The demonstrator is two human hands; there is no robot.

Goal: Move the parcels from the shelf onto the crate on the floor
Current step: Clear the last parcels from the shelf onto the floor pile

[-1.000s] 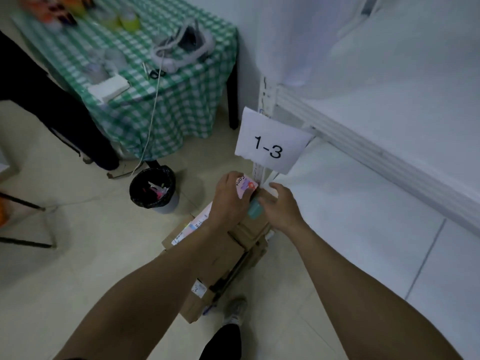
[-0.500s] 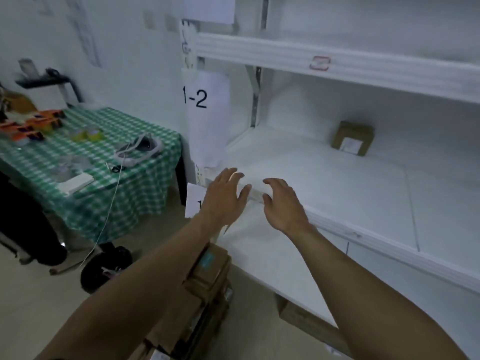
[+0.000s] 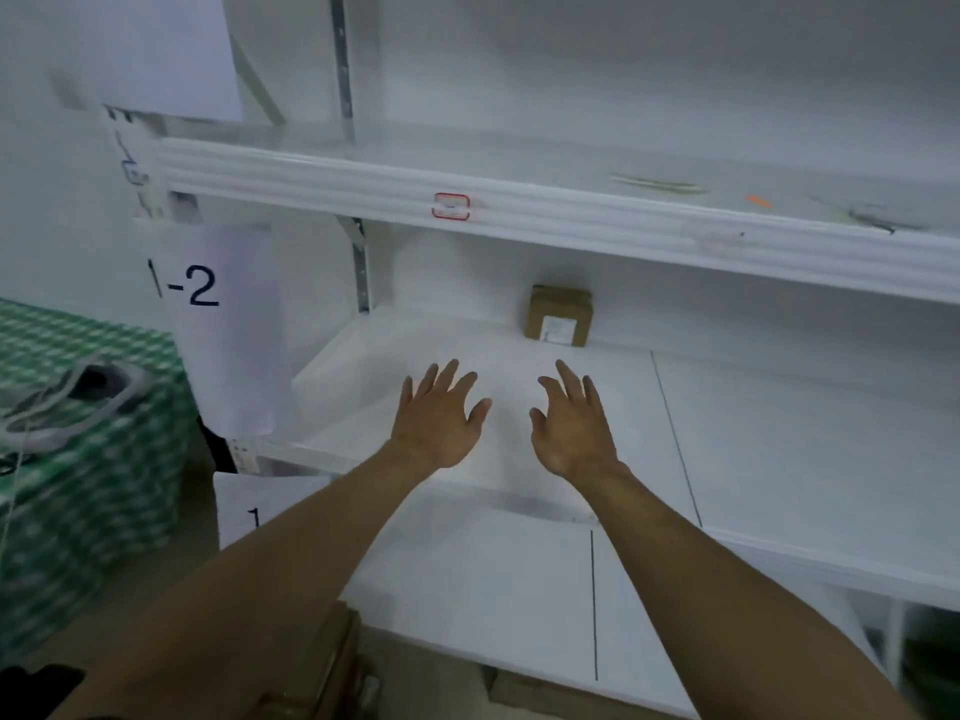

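Observation:
One small brown cardboard parcel (image 3: pixel 559 315) with a white label stands against the back wall of the white middle shelf (image 3: pixel 779 433). My left hand (image 3: pixel 439 415) and my right hand (image 3: pixel 571 420) hover over that shelf with fingers spread, holding nothing, a short way in front of the parcel. Brown cardboard parcels (image 3: pixel 332 662) lie stacked low down beside my left forearm; the crate under them is hidden.
A paper sign marked 1-2 (image 3: pixel 218 324) hangs on the shelf's left post. Above is an upper shelf beam (image 3: pixel 519 200), below a lower shelf board (image 3: pixel 493 589). A table with a green checked cloth (image 3: pixel 78 485) stands at the left.
My hands let go of the parcels on the floor stack, rose and reached over the middle shelf toward the small parcel. The view lifted from floor to shelf.

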